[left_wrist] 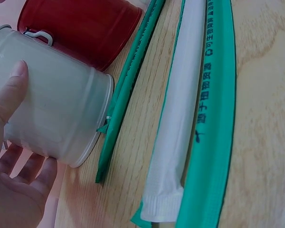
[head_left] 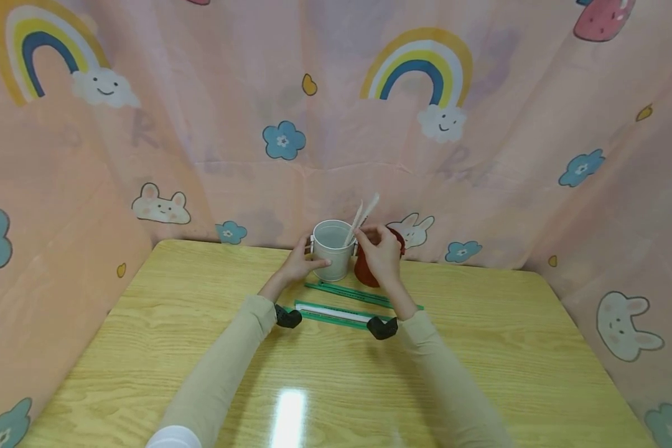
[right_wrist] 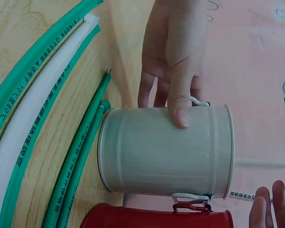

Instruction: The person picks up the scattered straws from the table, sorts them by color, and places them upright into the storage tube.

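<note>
My left hand (head_left: 298, 262) grips a small off-white metal bucket (head_left: 336, 264) from its left side, thumb across the front. In the right wrist view that thumb lies on the bucket's wall (right_wrist: 156, 152), with the other fingers behind it. Paper-wrapped white straws (head_left: 361, 218) stand in the bucket, leaning right and out over the rim. My right hand (head_left: 382, 252) is at the rim's right side and pinches a wrapped straw (right_wrist: 241, 195) there. Beside the off-white bucket stands a red bucket (head_left: 365, 270), partly hidden behind my right hand.
In front of the buckets lie green-wrapped straws (head_left: 350, 292). Nearer me, a white-wrapped straw (left_wrist: 173, 128) lies between green ones (left_wrist: 211, 118). The wooden table (head_left: 201, 323) ends at a pink patterned curtain (head_left: 229, 174) behind the buckets.
</note>
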`<act>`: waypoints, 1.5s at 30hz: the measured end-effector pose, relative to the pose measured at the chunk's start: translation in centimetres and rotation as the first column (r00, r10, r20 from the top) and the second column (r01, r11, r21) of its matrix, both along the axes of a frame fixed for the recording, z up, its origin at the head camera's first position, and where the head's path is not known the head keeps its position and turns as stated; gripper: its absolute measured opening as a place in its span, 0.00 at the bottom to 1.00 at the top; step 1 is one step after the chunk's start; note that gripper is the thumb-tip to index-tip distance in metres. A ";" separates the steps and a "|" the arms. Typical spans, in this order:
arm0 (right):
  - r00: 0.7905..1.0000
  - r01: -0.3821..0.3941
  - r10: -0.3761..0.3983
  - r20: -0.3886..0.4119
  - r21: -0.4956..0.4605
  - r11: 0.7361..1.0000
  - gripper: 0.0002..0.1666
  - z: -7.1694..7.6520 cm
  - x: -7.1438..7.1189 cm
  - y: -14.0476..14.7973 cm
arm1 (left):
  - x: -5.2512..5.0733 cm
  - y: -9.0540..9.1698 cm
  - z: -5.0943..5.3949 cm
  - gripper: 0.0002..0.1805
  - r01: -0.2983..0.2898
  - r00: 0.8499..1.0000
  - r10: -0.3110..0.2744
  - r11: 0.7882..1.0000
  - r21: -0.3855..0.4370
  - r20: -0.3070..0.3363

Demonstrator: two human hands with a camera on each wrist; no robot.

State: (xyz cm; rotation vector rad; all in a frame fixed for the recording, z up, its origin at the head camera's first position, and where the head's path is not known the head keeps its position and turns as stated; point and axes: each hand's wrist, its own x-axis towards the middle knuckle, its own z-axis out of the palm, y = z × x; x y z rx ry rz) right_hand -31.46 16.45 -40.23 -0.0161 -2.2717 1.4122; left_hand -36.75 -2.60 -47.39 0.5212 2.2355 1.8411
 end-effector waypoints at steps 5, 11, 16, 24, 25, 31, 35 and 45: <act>0.999 0.036 -0.036 -0.013 -0.007 0.999 0.13 -0.1 0.1 0.2 | 0.0 0.2 0.2 0.46 0.000 1.000 0.000 1.000 -0.009 -0.002; 1.000 0.014 -0.014 -0.009 0.014 1.000 0.12 -0.3 0.3 0.4 | 0.1 0.1 0.2 0.46 -0.003 1.000 0.003 1.000 -0.001 0.001; 0.998 -0.061 0.062 -0.025 0.035 0.998 0.12 -0.4 0.7 0.5 | 0.0 0.1 0.1 0.46 -0.001 1.000 0.001 1.000 -0.005 -0.011; 0.989 -0.150 0.150 0.007 0.084 0.985 0.16 -0.9 1.4 0.8 | -0.2 0.0 -0.2 0.47 0.000 1.000 0.000 1.000 -0.004 -0.004; 0.987 -0.158 0.157 0.010 0.087 0.984 0.16 -0.9 1.4 0.9 | -0.2 0.0 -0.2 0.47 0.001 1.000 -0.001 1.000 -0.002 -0.005; 0.980 -0.198 0.195 0.041 0.101 0.975 0.14 -1.4 2.0 1.4 | -0.2 0.0 -0.4 0.47 -0.003 1.000 0.003 1.000 0.000 -0.004; 0.975 -0.223 0.217 0.058 0.126 0.967 0.14 -2.0 2.4 1.8 | -0.2 0.0 -0.4 0.47 -0.009 1.000 0.009 1.000 -0.004 0.000; 0.947 -0.308 0.282 0.152 0.189 0.932 0.16 -3.4 3.5 2.5 | 0.0 -0.1 -0.2 0.47 -0.004 1.000 0.004 1.000 -0.014 -0.005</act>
